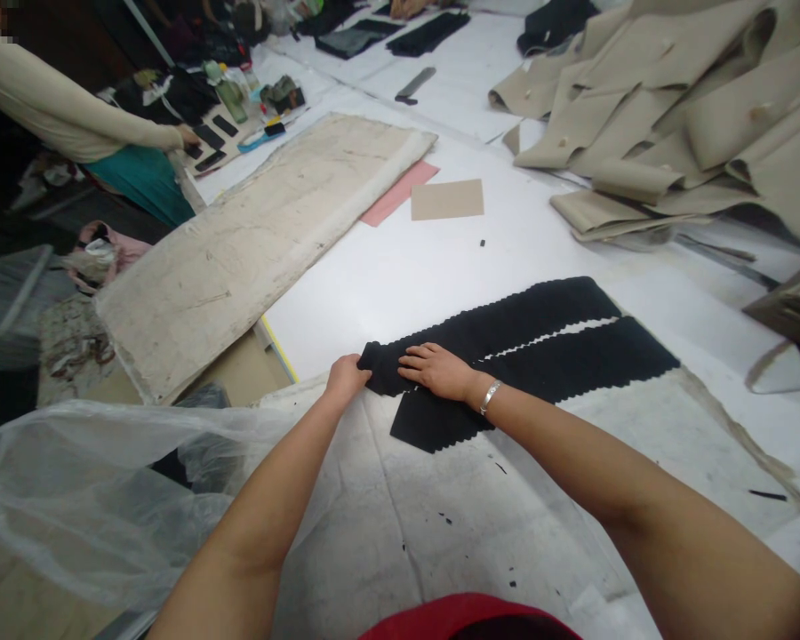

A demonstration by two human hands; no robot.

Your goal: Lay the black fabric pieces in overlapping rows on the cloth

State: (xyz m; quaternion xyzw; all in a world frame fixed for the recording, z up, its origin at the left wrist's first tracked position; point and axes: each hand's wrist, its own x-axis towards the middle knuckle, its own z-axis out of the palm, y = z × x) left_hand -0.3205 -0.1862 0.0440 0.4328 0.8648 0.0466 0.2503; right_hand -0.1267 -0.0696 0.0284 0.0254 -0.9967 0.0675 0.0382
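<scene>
Black strips [547,311] lie long axis left to right, far ends angled away; left fingers [365,372] pinch tip; right fingers [421,366] spread flat; white table [340,302]; co-worker [60,107] beyond.

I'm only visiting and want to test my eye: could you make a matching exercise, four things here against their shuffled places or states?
1. Left hand
2. Right hand
3. Silver bracelet
4. Tan rectangle

A. Beside the pink sheet
B. Pinching one end of black fabric
C. Worn on a wrist
D. Spread flat on black fabric

1-B, 2-D, 3-C, 4-A
</scene>
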